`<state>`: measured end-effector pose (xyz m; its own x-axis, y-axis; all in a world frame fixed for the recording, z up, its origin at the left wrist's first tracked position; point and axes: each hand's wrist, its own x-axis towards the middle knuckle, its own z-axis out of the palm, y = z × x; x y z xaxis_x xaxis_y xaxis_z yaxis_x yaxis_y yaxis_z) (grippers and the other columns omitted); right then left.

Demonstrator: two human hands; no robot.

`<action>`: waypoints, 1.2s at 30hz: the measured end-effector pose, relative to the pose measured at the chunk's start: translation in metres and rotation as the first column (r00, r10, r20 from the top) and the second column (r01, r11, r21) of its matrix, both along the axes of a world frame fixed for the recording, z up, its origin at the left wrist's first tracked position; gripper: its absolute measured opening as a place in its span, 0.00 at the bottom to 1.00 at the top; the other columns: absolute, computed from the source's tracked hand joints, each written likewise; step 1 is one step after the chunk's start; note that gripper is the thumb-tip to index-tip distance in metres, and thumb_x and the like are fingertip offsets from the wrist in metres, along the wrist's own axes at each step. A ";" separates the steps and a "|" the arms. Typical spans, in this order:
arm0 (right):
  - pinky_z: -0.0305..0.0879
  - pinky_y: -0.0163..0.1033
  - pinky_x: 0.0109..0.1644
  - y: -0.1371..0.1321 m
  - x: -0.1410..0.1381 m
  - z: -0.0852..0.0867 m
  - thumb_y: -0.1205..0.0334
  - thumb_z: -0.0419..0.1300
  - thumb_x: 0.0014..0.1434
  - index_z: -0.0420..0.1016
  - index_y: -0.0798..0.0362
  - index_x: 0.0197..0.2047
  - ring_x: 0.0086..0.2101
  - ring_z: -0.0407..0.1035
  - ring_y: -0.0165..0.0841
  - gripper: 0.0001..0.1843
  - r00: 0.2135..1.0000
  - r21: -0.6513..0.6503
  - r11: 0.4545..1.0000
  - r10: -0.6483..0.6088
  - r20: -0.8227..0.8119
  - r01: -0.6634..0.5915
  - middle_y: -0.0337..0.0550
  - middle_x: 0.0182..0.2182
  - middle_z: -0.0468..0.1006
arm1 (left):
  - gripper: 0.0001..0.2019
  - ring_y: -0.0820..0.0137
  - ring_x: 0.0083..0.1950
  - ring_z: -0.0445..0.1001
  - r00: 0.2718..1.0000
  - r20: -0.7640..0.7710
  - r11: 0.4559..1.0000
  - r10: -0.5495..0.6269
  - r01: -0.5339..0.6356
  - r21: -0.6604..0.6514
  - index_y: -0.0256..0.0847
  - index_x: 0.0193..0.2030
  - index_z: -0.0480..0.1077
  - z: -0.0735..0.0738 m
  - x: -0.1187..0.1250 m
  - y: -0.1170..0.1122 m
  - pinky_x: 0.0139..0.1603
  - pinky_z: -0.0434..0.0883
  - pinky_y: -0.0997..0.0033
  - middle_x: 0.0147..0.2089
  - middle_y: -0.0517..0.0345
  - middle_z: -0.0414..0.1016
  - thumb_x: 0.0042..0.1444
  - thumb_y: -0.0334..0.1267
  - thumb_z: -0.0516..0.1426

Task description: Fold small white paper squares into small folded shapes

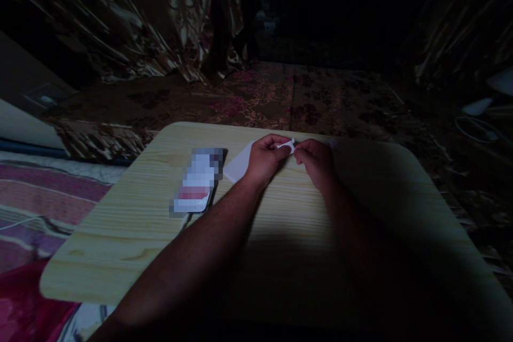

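Both hands meet above the far middle part of a wooden table point(156, 235). Between thumb and fingers, my left hand point(264, 156) holds a small folded piece of white paper point(286, 146). My right hand point(316, 159) pinches at the right end of that same paper, its fingertips close together. Under and beside the left hand lies a flat white sheet or pad point(239, 164), partly covered by the hand. Left of it rests a phone point(196, 179) with a lit, blurred screen.
A white cable point(185, 222) runs from the phone's lower end under the left forearm. Beyond the table is a ledge with a flowered cloth point(256, 96), with shiny curtains point(160, 16) above. A striped bedspread point(60, 192) lies at left, and a lamp-like white object point(476, 107) at right.
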<state>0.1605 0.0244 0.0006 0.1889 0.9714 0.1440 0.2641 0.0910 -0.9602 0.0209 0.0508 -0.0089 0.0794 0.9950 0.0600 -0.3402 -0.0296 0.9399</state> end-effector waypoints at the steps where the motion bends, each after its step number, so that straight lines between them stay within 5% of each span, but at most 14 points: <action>1: 0.56 0.37 0.28 0.000 0.000 0.000 0.56 0.62 0.48 0.75 0.52 0.29 0.23 0.64 0.30 0.08 1.000 -0.003 1.000 0.000 -0.006 0.000 0.36 0.20 0.73 | 0.12 0.75 0.28 0.71 1.000 -0.008 1.000 -0.002 0.002 0.001 0.38 0.32 0.79 0.000 0.000 0.000 0.33 0.67 0.74 0.29 0.60 0.78 0.38 0.35 0.71; 36: 0.57 0.37 0.28 0.000 0.001 0.000 0.56 0.62 0.50 0.75 0.51 0.29 0.24 0.64 0.31 0.07 1.000 0.007 1.000 -0.011 0.029 0.011 0.36 0.20 0.73 | 0.11 0.74 0.28 0.71 0.996 -0.081 0.997 -0.035 0.040 0.061 0.39 0.34 0.81 -0.005 -0.001 0.000 0.32 0.67 0.73 0.29 0.60 0.78 0.42 0.36 0.70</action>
